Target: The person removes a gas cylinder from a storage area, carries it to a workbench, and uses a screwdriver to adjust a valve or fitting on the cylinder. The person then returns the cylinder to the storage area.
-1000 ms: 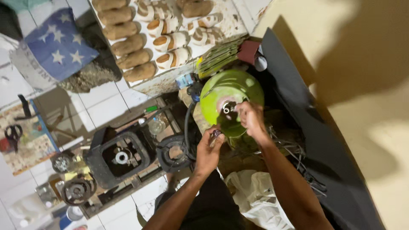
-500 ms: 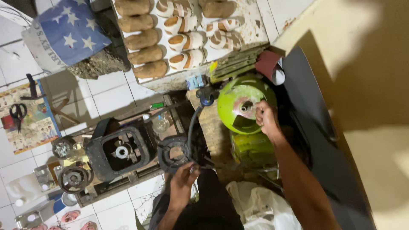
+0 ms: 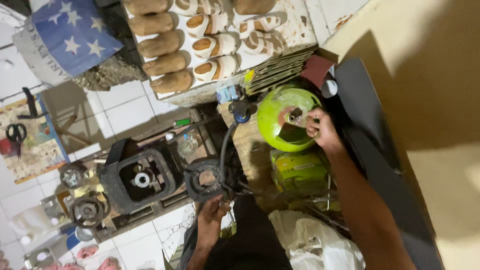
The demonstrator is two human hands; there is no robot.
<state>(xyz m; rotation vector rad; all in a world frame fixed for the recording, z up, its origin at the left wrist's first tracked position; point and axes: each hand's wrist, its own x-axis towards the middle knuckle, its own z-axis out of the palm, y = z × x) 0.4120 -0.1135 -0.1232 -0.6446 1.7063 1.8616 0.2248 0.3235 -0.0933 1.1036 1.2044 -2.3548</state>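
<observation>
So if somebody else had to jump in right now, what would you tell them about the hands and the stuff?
Right hand grips the top collar of the green gas cylinder, beside the valve in its middle.
Left hand rests at the near edge of the round black burner ring; whether it grips anything cannot be told.
A dark hose runs from the burner side up to a blue-ended fitting, which lies just left of the cylinder, not on the valve.
The square black stove body sits left of the burner.
Done: cylinder upright and steadied. Left: fitting not yet on the valve.

Burner ring (image 3: pixel 202 179) between stove body (image 3: pixel 140 179) and gas cylinder (image 3: pixel 290 125).
</observation>
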